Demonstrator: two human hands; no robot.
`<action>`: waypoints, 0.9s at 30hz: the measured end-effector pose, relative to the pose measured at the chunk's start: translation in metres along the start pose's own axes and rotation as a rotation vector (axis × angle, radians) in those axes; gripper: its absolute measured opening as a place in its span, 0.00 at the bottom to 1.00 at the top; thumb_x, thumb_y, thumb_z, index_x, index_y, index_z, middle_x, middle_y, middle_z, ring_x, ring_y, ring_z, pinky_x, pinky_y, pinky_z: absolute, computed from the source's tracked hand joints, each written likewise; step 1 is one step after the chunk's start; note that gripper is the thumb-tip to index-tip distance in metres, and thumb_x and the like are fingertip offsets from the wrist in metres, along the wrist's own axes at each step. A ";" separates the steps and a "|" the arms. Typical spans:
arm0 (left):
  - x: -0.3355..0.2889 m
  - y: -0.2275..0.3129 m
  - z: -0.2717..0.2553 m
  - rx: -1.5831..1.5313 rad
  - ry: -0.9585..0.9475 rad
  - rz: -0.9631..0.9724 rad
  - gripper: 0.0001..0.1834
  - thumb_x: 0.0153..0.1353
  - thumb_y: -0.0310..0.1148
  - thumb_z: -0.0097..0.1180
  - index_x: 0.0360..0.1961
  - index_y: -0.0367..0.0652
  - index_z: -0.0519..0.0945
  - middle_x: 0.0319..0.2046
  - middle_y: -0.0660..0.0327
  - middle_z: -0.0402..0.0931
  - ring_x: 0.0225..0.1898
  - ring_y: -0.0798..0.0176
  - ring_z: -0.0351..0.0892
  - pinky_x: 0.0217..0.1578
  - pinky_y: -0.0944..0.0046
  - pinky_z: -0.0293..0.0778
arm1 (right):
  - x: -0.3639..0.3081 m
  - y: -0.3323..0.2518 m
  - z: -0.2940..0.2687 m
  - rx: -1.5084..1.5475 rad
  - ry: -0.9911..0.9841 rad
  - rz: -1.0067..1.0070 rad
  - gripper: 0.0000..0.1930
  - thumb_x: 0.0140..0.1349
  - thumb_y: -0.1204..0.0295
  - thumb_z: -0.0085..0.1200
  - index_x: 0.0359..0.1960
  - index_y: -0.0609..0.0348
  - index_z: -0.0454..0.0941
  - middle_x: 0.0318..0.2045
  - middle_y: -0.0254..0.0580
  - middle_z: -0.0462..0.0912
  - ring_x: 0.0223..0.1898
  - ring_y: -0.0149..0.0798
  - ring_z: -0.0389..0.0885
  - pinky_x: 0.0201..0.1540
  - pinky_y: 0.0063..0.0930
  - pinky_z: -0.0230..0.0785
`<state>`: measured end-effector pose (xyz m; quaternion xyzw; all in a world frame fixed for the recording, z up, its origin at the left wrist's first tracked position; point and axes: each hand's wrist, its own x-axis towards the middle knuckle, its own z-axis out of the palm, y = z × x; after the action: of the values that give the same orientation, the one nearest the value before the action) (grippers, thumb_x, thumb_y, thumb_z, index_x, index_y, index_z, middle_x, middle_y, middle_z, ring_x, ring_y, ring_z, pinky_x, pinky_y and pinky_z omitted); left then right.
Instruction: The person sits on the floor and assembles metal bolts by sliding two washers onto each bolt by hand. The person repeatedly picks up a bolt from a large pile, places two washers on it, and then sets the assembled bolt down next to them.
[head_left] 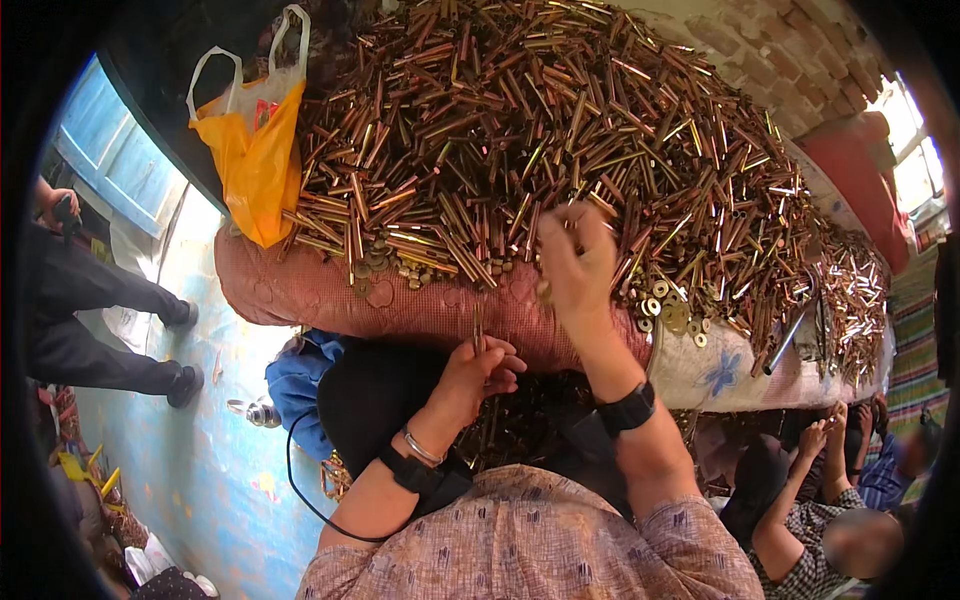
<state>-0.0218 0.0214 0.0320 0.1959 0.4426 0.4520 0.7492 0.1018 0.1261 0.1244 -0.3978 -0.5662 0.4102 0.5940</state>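
My left hand (468, 385) is closed on a slim metal tube or rod (478, 322), which points up from between thumb and fingers, in front of the padded roll. Over the near edge of a big heap of brassy, copper-toned metal tubes (520, 130) is my right hand (578, 262). Its fingers are curled and smeared by motion, so what it may hold does not show. Small nuts (412, 270) lie along the heap's front edge, left of my right hand. Flat washers (676, 316) are gathered to its right.
A pink quilted roll (330, 285) edges the work surface; white patterned cloth (710, 370) continues rightward. A yellow plastic bag (252, 150) stands at the heap's left. One person in dark trousers (100, 290) stands at left; another in a checked shirt (800, 535) sits at lower right.
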 end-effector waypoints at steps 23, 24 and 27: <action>0.000 0.000 0.001 0.019 -0.034 -0.013 0.07 0.63 0.26 0.44 0.40 0.39 0.72 0.32 0.54 0.79 0.27 0.66 0.78 0.31 0.65 0.79 | -0.016 0.041 0.009 -0.187 0.001 0.108 0.06 0.66 0.72 0.50 0.35 0.62 0.71 0.21 0.33 0.73 0.22 0.22 0.68 0.23 0.18 0.61; 0.000 0.000 0.001 0.026 -0.011 -0.004 0.07 0.63 0.26 0.44 0.40 0.39 0.72 0.32 0.54 0.79 0.27 0.66 0.78 0.31 0.65 0.79 | -0.019 0.050 0.008 -0.195 -0.020 0.055 0.06 0.66 0.71 0.50 0.36 0.61 0.70 0.21 0.32 0.71 0.20 0.22 0.67 0.22 0.18 0.61; -0.001 -0.001 0.003 0.018 -0.004 -0.001 0.07 0.63 0.26 0.43 0.41 0.39 0.71 0.32 0.53 0.80 0.27 0.64 0.78 0.31 0.65 0.79 | -0.025 0.062 0.004 -0.022 -0.044 0.151 0.06 0.66 0.72 0.49 0.36 0.61 0.69 0.20 0.29 0.69 0.18 0.21 0.66 0.20 0.18 0.60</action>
<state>-0.0191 0.0203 0.0332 0.2032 0.4452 0.4475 0.7486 0.0947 0.1246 0.0579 -0.4366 -0.5520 0.4564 0.5445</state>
